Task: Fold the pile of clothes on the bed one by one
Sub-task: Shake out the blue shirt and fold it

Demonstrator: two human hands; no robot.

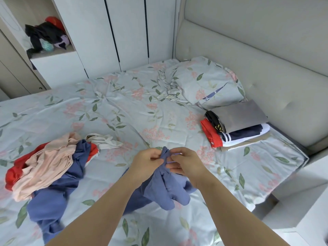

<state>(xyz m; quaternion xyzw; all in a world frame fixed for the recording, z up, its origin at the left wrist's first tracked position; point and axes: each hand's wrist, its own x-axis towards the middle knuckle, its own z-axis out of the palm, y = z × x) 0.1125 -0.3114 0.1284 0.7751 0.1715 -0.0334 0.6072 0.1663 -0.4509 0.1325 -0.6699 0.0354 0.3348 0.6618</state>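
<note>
We hold the blue garment (166,190) up over the near middle of the bed (142,107), its top edge bunched between both hands and the rest hanging in loose folds down to the sheet. The left hand (147,162) is curled tight around the gathered cloth. The right hand (184,164) pinches the same bunch from the other side with thumb and fingertips, its other fingers only half curled.

We judge the cloth light, thin and very soft: it droops at once and keeps no shape, so it will not lie flat by itself. It looks matte, not slippery, and a pinch should hold it. We would best slide the hands apart along the top edge to find two corners or a seam, then shake it out.

We cannot tell what kind of garment it is, since its shape is lost in the folds. The left forearm hides its lower left part, so we cannot say whether it joins the blue cloth of the pile (48,166) at near left. How many pieces that pile holds is unclear. The folded stack (237,125) lies at far right, its lower layers showing only as edges.
</note>
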